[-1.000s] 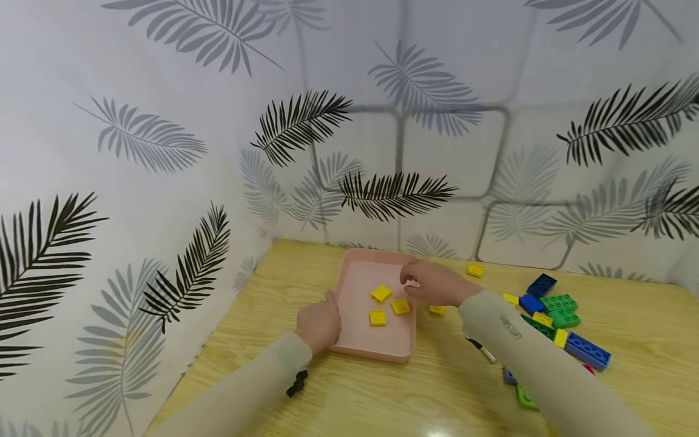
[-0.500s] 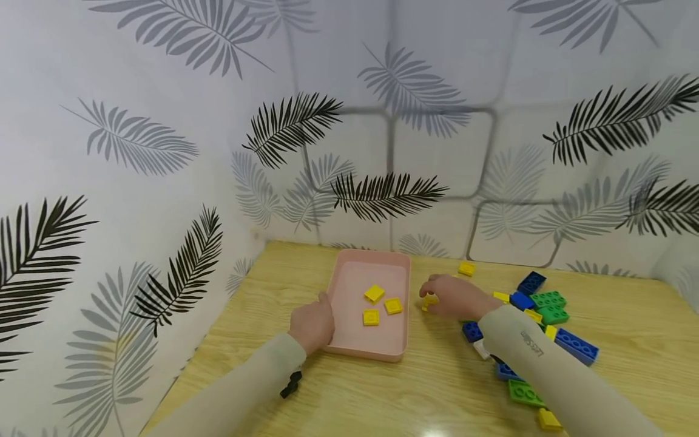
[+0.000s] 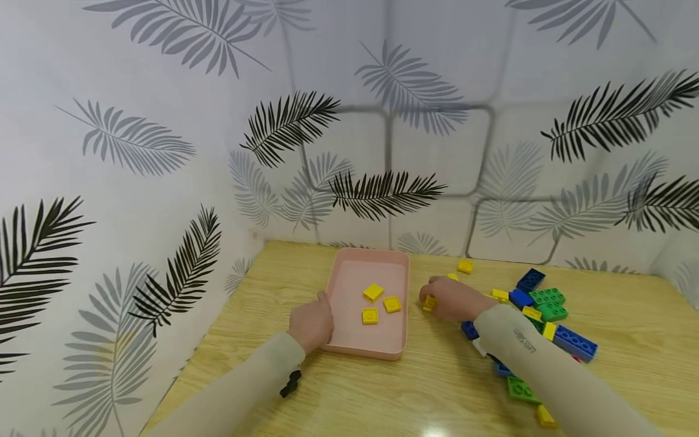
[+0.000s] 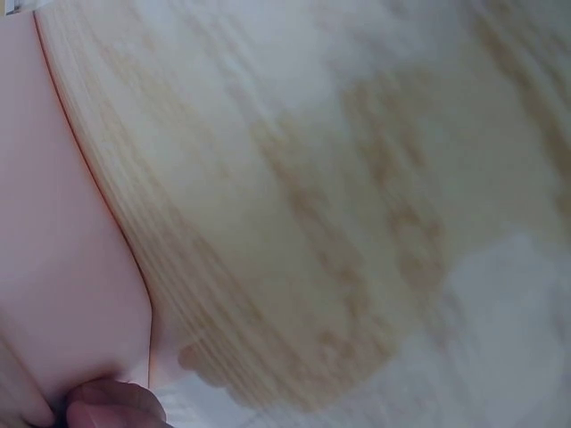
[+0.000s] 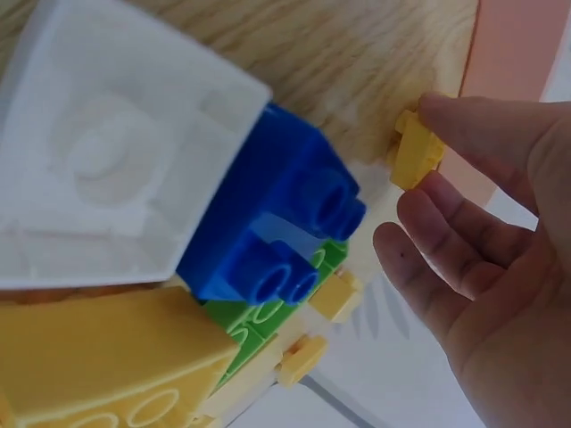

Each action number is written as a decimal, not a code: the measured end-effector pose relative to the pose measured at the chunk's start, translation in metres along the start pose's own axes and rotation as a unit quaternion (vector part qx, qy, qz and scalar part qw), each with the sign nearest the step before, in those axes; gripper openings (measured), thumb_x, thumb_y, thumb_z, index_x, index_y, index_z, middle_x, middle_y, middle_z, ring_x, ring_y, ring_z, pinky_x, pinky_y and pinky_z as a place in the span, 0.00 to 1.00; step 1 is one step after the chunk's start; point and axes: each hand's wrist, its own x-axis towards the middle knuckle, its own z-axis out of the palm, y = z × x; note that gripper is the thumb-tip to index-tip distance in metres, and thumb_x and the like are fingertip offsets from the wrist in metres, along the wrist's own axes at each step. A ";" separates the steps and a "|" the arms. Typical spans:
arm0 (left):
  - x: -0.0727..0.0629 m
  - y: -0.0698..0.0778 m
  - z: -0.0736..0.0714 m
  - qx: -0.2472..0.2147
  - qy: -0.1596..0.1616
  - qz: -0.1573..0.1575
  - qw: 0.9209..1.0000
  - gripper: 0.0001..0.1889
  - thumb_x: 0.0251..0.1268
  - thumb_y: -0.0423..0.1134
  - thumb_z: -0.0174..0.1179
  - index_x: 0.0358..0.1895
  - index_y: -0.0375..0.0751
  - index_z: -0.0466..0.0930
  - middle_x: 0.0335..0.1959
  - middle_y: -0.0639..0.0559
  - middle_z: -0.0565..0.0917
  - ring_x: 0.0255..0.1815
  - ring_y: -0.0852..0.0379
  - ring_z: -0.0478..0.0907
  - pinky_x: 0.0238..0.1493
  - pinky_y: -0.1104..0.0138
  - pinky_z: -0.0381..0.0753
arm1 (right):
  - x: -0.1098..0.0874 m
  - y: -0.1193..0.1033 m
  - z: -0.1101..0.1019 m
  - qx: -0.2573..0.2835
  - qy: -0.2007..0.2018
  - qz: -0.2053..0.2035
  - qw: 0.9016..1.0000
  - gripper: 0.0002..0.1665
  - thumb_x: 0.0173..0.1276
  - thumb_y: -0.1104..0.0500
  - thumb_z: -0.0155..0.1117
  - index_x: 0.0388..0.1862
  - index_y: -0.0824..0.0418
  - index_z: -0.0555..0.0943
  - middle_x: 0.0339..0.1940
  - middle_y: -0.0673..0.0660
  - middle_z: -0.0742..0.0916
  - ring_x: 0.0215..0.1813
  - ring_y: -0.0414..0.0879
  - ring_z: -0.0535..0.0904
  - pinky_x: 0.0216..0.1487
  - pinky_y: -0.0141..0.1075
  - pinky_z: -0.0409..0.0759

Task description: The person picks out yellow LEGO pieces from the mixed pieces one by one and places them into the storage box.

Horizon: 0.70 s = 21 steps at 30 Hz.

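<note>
A shallow pink tray (image 3: 349, 276) lies on the table with three small yellow bricks inside, among them one yellow brick (image 3: 369, 315) nearest its front. My left hand (image 3: 311, 323) grips the tray's left front rim, thumb along the edge; in the left wrist view its fingers (image 4: 116, 406) curl at the tray corner (image 4: 80, 223). Just right of the tray, my right hand (image 3: 455, 298) pinches another yellow brick (image 5: 416, 156) between thumb and fingertips, low over the table.
Loose building bricks spread to the right: a long blue brick (image 3: 575, 342), a green brick (image 3: 548, 296), a dark blue brick (image 3: 531, 280) and a light green brick (image 3: 522, 389). A white brick (image 5: 125, 152) lies under the right forearm. Behind stands a leaf-patterned curtain (image 3: 306, 54).
My right hand has moved right, from over the tray's right side to the yellow brick on the table, and its fingers have closed round it. The left hand stays on the rim.
</note>
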 end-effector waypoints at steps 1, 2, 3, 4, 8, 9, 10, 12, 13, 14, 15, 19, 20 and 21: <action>0.000 0.000 0.000 -0.001 0.000 0.001 1.000 0.33 0.69 0.40 0.61 0.72 0.28 0.62 0.17 0.47 0.78 0.15 0.56 0.74 0.21 0.57 0.80 | 0.000 0.001 0.001 -0.003 0.001 -0.001 1.000 0.16 0.63 0.67 0.72 0.49 0.56 0.87 0.44 0.55 0.84 0.45 0.47 0.82 0.54 0.46 0.82; 0.000 0.001 0.001 0.000 -0.001 0.002 1.000 0.34 0.69 0.40 0.61 0.72 0.28 0.62 0.17 0.47 0.78 0.15 0.56 0.74 0.21 0.57 0.80 | 0.000 0.001 0.002 -0.007 0.002 -0.001 1.000 0.15 0.62 0.67 0.73 0.48 0.56 0.87 0.43 0.54 0.84 0.44 0.47 0.82 0.53 0.46 0.82; 0.000 0.001 0.001 0.000 0.000 0.003 1.000 0.34 0.68 0.40 0.61 0.72 0.28 0.62 0.16 0.47 0.77 0.14 0.56 0.74 0.21 0.57 0.79 | 0.000 0.002 0.002 -0.012 0.003 -0.003 1.000 0.15 0.62 0.67 0.73 0.47 0.55 0.87 0.42 0.54 0.84 0.43 0.47 0.82 0.52 0.46 0.83; 0.000 0.001 0.001 0.001 0.001 0.003 1.000 0.34 0.68 0.41 0.61 0.72 0.28 0.62 0.16 0.47 0.77 0.14 0.56 0.74 0.21 0.57 0.79 | 0.000 0.003 0.003 -0.018 0.004 -0.004 1.000 0.15 0.62 0.66 0.73 0.47 0.55 0.87 0.42 0.54 0.84 0.42 0.47 0.82 0.52 0.47 0.83; 0.000 0.002 0.002 0.005 0.003 0.006 1.000 0.35 0.67 0.41 0.63 0.72 0.28 0.62 0.16 0.47 0.77 0.14 0.56 0.74 0.21 0.57 0.80 | -0.002 0.004 0.004 -0.041 0.007 0.002 0.999 0.15 0.62 0.65 0.73 0.47 0.53 0.87 0.41 0.53 0.84 0.41 0.47 0.81 0.50 0.47 0.83; 0.000 0.003 0.002 0.005 0.004 0.006 1.000 0.35 0.67 0.41 0.63 0.72 0.28 0.62 0.16 0.47 0.77 0.14 0.56 0.74 0.21 0.57 0.80 | -0.002 0.004 0.004 -0.045 0.008 0.003 0.999 0.15 0.62 0.65 0.73 0.47 0.53 0.87 0.41 0.53 0.84 0.40 0.47 0.81 0.50 0.47 0.83; 0.000 0.003 0.002 0.006 0.004 0.006 1.000 0.35 0.66 0.41 0.64 0.72 0.28 0.62 0.16 0.47 0.77 0.14 0.56 0.74 0.21 0.57 0.80 | -0.003 0.003 0.003 -0.048 0.008 0.003 0.999 0.15 0.62 0.64 0.73 0.47 0.52 0.87 0.41 0.53 0.84 0.40 0.47 0.81 0.50 0.47 0.83; 0.000 0.003 0.002 0.005 0.003 0.005 1.000 0.35 0.67 0.41 0.63 0.72 0.28 0.62 0.16 0.47 0.77 0.14 0.56 0.74 0.21 0.57 0.80 | -0.005 0.001 0.000 -0.052 0.009 0.001 0.999 0.15 0.62 0.64 0.73 0.48 0.53 0.86 0.42 0.53 0.84 0.40 0.47 0.81 0.49 0.46 0.83; 0.000 0.003 0.002 0.004 0.002 0.004 1.000 0.35 0.67 0.41 0.63 0.72 0.29 0.62 0.16 0.47 0.77 0.14 0.56 0.74 0.21 0.57 0.80 | -0.006 -0.001 -0.001 -0.052 0.010 0.002 0.999 0.15 0.63 0.63 0.73 0.48 0.53 0.86 0.42 0.53 0.83 0.40 0.46 0.80 0.49 0.46 0.83; 0.000 0.002 0.003 0.004 0.001 0.003 1.000 0.35 0.67 0.41 0.63 0.72 0.29 0.62 0.16 0.47 0.77 0.13 0.56 0.74 0.21 0.57 0.80 | -0.007 -0.003 -0.004 -0.054 0.013 0.000 0.998 0.15 0.63 0.62 0.73 0.49 0.53 0.86 0.42 0.53 0.83 0.39 0.46 0.80 0.48 0.45 0.83; 0.000 0.002 0.002 0.004 -0.001 0.001 1.000 0.35 0.67 0.41 0.63 0.72 0.29 0.62 0.15 0.48 0.77 0.13 0.56 0.74 0.20 0.58 0.79 | -0.008 -0.005 -0.006 -0.056 0.017 -0.003 0.998 0.15 0.63 0.62 0.73 0.49 0.53 0.86 0.42 0.53 0.83 0.39 0.45 0.79 0.48 0.44 0.83; 0.001 0.002 0.002 0.008 -0.009 -0.004 1.000 0.36 0.66 0.41 0.64 0.73 0.29 0.61 0.14 0.48 0.75 0.13 0.57 0.73 0.20 0.58 0.78 | -0.013 -0.017 -0.018 -0.062 0.041 -0.026 0.997 0.14 0.64 0.61 0.73 0.49 0.53 0.86 0.41 0.52 0.82 0.38 0.43 0.77 0.47 0.42 0.83; 0.001 0.002 0.002 0.009 -0.008 -0.004 1.000 0.37 0.66 0.41 0.64 0.73 0.29 0.61 0.13 0.49 0.75 0.13 0.57 0.73 0.20 0.58 0.78 | -0.014 -0.021 -0.021 -0.061 0.047 -0.033 0.996 0.14 0.64 0.61 0.73 0.49 0.54 0.86 0.41 0.52 0.82 0.38 0.43 0.77 0.47 0.41 0.82; 0.002 0.002 0.002 0.010 -0.010 -0.003 1.000 0.37 0.66 0.41 0.64 0.73 0.29 0.60 0.13 0.49 0.75 0.13 0.57 0.72 0.20 0.59 0.78 | -0.015 -0.025 -0.024 -0.058 0.049 -0.041 0.996 0.14 0.65 0.61 0.73 0.49 0.54 0.86 0.41 0.52 0.82 0.39 0.44 0.77 0.47 0.42 0.82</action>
